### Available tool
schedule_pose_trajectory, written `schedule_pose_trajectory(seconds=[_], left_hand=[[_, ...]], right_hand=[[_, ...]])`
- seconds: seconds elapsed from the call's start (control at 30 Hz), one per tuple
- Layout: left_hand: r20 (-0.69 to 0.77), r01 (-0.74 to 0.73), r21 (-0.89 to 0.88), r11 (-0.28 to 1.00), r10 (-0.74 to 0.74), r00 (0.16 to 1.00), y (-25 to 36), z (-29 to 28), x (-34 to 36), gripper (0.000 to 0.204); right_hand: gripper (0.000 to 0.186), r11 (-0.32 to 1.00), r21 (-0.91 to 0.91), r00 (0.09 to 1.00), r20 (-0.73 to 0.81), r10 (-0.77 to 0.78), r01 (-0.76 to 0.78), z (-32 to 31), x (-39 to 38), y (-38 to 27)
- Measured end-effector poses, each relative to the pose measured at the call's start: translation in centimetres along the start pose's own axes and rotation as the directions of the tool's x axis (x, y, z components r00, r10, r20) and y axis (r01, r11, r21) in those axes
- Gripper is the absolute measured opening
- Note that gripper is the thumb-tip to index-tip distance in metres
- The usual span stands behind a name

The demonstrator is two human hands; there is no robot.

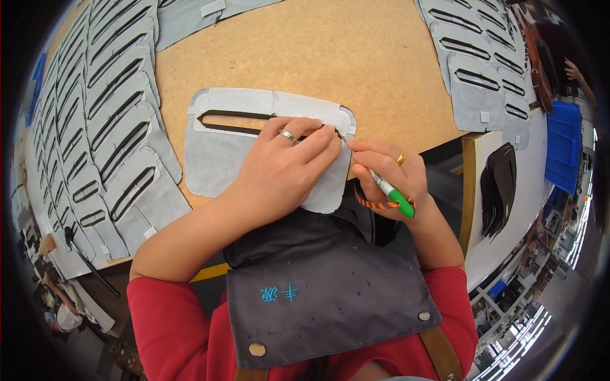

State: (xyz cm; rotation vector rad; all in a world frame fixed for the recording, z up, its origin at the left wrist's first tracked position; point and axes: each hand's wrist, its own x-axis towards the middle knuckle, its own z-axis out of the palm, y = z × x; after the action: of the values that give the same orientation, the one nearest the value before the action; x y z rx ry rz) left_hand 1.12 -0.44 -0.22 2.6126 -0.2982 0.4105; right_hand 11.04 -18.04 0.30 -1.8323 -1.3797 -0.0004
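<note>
A grey panel (219, 155) lies flat on the board in front of me, a white textured strip along its far edge. A long black-edged slot (235, 115) runs through the strip. My left hand (286, 159) rests over the panel, its bent fingers close together and pressing at the slot's right end, which they hide. At the panel's right edge, my right hand (394, 168) is closed around a white and green pen (386, 186). The pen's green end points back toward my wrist; its front end is hidden by my fingers, close to the panel's corner.
Overlapping rows of similar grey slotted panels (130, 114) cover the left side, with more panels (476, 76) at the far right. A tan board (356, 57) lies beneath my work. Dark strips (499, 187) and a blue bin (563, 143) stand right.
</note>
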Motion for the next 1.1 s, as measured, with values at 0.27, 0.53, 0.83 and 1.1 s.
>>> schedule_pose_trajectory(seconds=[0.27,0.53,0.83,1.1], left_hand=[[0.041,-0.012,0.055,0.998,0.01,0.999,0.2,-0.1,0.0,0.034],[0.052,0.013,0.021,1.0,-0.014,0.999,0.0,-0.2,0.0,0.038],[0.048,0.273,-0.1,0.957,-0.269,0.962,-0.1,-1.1,0.7,0.038],[0.026,0.282,0.275,0.919,-0.301,0.953,-3.7,-4.4,1.4,0.033]], right_hand=[[0.013,0.696,0.556,0.856,0.055,0.515,-0.454,-0.4,0.7,1.8],[0.012,0.631,0.604,0.812,0.046,0.582,-0.486,-0.2,0.6,1.6],[0.014,0.704,0.498,0.823,0.033,0.568,-0.506,0.1,-0.7,1.4],[0.023,0.427,0.871,0.698,-0.148,0.7,-0.243,-1.5,-1.0,2.4]])
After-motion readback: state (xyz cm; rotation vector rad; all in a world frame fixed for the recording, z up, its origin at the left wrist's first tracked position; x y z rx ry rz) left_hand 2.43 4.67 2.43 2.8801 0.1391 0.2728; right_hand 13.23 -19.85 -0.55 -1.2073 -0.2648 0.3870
